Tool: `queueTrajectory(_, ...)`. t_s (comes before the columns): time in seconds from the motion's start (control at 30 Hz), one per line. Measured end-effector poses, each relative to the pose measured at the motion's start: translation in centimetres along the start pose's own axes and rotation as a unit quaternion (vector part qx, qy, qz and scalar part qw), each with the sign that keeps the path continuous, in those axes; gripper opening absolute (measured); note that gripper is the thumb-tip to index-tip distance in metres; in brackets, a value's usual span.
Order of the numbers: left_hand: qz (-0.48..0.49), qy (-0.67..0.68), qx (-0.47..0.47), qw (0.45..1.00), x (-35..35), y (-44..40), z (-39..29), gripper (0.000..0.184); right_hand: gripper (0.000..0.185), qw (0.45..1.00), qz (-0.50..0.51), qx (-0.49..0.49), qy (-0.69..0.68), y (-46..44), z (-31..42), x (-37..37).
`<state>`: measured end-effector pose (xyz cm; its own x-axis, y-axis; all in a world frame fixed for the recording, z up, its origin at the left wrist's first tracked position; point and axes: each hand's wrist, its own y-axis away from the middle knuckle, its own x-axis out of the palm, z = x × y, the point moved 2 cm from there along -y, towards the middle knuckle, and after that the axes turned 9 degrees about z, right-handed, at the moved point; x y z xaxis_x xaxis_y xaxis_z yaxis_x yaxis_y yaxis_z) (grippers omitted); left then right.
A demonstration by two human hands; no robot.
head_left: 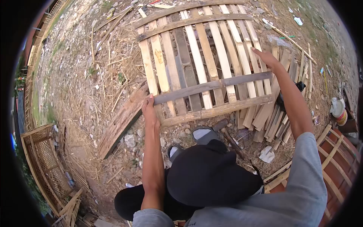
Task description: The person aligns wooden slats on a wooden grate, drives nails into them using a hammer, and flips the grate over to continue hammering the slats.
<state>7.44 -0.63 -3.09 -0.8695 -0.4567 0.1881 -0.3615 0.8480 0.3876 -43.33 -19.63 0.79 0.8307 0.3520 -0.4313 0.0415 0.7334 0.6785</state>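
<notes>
Spanning between opposing fingers point(258, 52): slatted panel point(196, 56)

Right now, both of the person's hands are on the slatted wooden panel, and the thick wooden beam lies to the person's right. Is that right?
Not quite: the head view shows the thick wooden beam to the person's left. The left hand and right hand are indeed on the slatted wooden panel.

The only view looks from the wearer's head, forward and steeply down onto the ground point(81, 100), near the left hand point(148, 106) and right hand point(267, 59). The near edge of the slatted panel point(204, 47) crosses mid-view; its far edge lies near the top. A wide lens leaves the corners black.
</notes>
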Motion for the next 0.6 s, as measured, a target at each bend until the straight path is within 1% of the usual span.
queueTrajectory(0.1, -0.018, 0.067, -0.034, 0.997, 1.3, 0.3, 2.3, 0.019, 0.096, 0.993, -0.058, -0.012, 0.102, -5.4, 2.7, -0.8)
queueTrajectory(0.13, -0.03, 0.047, -0.022, 0.998, 1.4, 0.3, 3.0, 0.018, 0.097, 0.987, -0.082, -0.013, 0.141, -6.5, 3.9, -1.0)
queueTrajectory(0.23, -0.053, 0.135, -0.067, 0.987, 2.6, 1.5, 4.4, 0.016, 0.098, 0.981, -0.049, -0.045, 0.184, -8.8, 6.8, -0.5)
queueTrajectory(0.27, -0.06, 0.133, -0.076, 0.986, 2.8, 1.8, 4.5, 0.017, 0.094, 0.977, -0.057, -0.045, 0.198, -9.3, 7.7, 0.1)
queueTrajectory(0.37, -0.088, 0.164, -0.093, 0.978, 2.8, 2.8, 5.4, 0.02, 0.092, 0.969, 0.021, -0.065, 0.237, -10.9, 9.7, 1.7)
queueTrajectory(0.4, -0.085, 0.184, -0.107, 0.973, 2.7, 2.7, 5.8, 0.022, 0.089, 0.945, -0.018, -0.06, 0.32, -12.2, 10.3, 2.5)
queueTrajectory(0.47, -0.089, 0.209, -0.105, 0.968, 3.3, 2.6, 6.6, 0.022, 0.088, 0.926, -0.076, -0.126, 0.349, -13.2, 10.2, 3.4)
queueTrajectory(0.5, -0.092, 0.218, -0.107, 0.966, 3.7, 2.7, 6.6, 0.023, 0.089, 0.914, -0.102, -0.155, 0.361, -12.2, 10.4, 4.5)
queueTrajectory(0.53, -0.097, 0.191, -0.097, 0.972, 3.4, 2.2, 7.1, 0.024, 0.073, 0.855, -0.214, -0.116, 0.459, -6.7, 12.7, 6.5)
queueTrajectory(0.6, -0.116, 0.166, -0.094, 0.975, 4.2, 2.0, 7.0, 0.024, 0.056, 0.831, -0.244, -0.306, 0.396, -2.9, 12.4, 7.5)
